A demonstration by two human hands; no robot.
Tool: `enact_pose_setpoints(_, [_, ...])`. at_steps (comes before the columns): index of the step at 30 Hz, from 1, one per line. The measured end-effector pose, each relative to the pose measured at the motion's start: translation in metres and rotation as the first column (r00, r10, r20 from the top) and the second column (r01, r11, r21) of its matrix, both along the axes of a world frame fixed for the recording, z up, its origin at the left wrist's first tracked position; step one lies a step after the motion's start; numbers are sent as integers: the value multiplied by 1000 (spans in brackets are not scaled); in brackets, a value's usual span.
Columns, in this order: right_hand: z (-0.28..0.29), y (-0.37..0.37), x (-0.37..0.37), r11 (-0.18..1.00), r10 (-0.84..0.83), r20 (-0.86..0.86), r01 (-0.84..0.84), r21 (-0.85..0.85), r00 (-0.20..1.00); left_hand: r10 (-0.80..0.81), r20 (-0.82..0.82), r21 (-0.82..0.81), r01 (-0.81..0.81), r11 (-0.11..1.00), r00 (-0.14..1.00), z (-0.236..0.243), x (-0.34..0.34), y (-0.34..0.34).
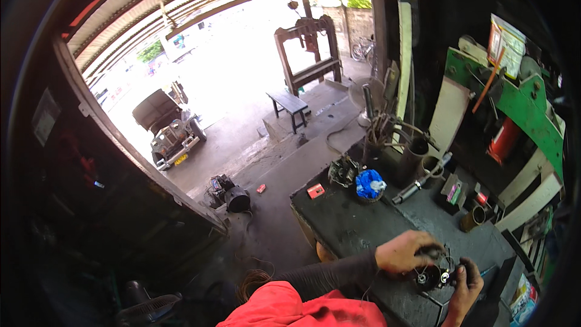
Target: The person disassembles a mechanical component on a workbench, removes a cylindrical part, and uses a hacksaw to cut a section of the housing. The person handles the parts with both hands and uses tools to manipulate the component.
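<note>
Both hands are at a dark round mechanical part (427, 278) with thin wires, low on the right side of the black workbench (357, 221). My left hand (404, 252), below a dark sleeve, reaches over it from the left. Its fingers curl round a small dark piece whose kind I cannot make out. My right hand (466, 284) is closed at the part's right side, thumb and fingers bent against its rim beside a shiny metal spot (445, 277). A bent metal rod (434, 300) lies just below the part.
On the bench are a small red box (315, 191), a bowl with blue plastic (370, 184), a metal tool (417, 186) and a brass-coloured cylinder (472, 218). A green frame (532, 109) stands at right, a motor-like unit (233, 195) on the floor, a vehicle (172, 133) outside.
</note>
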State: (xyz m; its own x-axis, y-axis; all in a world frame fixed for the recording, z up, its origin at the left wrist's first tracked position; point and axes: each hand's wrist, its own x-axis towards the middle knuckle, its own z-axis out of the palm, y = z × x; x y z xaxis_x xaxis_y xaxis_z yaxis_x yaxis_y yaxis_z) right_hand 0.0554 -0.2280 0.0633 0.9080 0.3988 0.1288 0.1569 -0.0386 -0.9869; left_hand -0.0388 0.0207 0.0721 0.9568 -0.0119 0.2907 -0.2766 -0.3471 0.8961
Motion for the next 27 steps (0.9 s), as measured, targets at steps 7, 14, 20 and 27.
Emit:
enact_pose_setpoints(7, [-41, -28, 53, 988, -122, -175, 136, 70, 977, 145, -296, -425, -267, 865, 944, -15, 18, 26])
enact_pose_setpoints(14, [-83, -52, 88, 986, -165, -207, 162, -32, 964, -61, -402, -769, -300, 565, 914, -44, 28, 42])
enact_pose_setpoints(20, [-115, -58, 117, 965, -258, -255, 262, -19, 932, -91, -462, -797, -368, 479, 882, -86, 34, 47])
enact_pose_setpoints(27, [-156, -67, 153, 899, -320, -204, 229, -373, 925, -12, -575, -682, -472, 559, 818, -137, 50, 49])
